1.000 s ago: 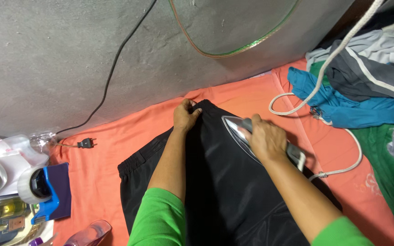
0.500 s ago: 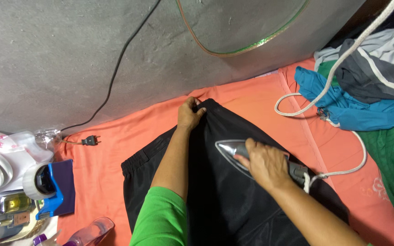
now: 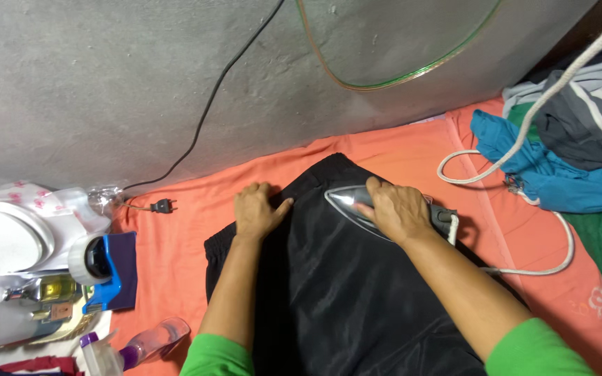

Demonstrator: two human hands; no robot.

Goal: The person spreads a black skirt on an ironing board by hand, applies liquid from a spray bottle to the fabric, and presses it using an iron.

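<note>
A black garment [image 3: 336, 292] lies spread on an orange cloth [image 3: 175, 244] on the floor. My left hand [image 3: 258, 209] presses flat on the garment's upper left edge, fingers apart. My right hand [image 3: 398, 209] grips the handle of a silver clothes iron [image 3: 348, 200], whose pointed tip faces left on the garment's top part. A white cord [image 3: 524, 174] runs from the iron's back end in a loop on the orange cloth and up to the right. Both my sleeves are green.
A grey wall [image 3: 141, 83] rises behind, with a black cable and a loose plug [image 3: 164, 205] at its foot. Clutter sits at the left: a white plate [image 3: 1, 240], a blue item, a spray bottle [image 3: 134, 345]. A pile of clothes [image 3: 580, 139] lies at the right.
The iron and my right hand have slid left and down along the garment. My left hand has shifted from the top edge to lower on the garment's left side.
</note>
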